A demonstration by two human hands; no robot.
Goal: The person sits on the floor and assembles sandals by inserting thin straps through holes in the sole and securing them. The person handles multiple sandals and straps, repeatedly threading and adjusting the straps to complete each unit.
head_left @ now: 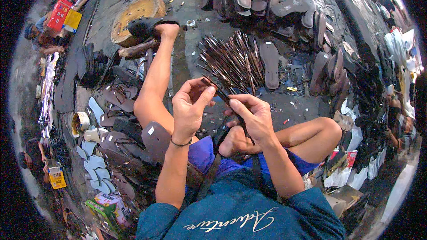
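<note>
A thin dark brown strap-like strip [221,93] spans both hands above my lap. My left hand [192,104] pinches its upper end between thumb and fingers. Closed around the lower part is my right hand [252,114], and a dark length hangs below it. Just beyond the hands, a heap of similar dark strips [231,60] lies fanned out on the floor. A grey-brown sandal sole [269,66] rests flat at the heap's right side. Another sole [155,138] with a small white sticker leans by my left thigh.
A round wooden block [138,18] stands at the far left, near my outstretched foot. Many soles [267,2] are stacked at the back. Finished-looking sandals [120,95] and pale blue sole pieces [95,166] crowd the left. Other people [40,31] sit at the edges.
</note>
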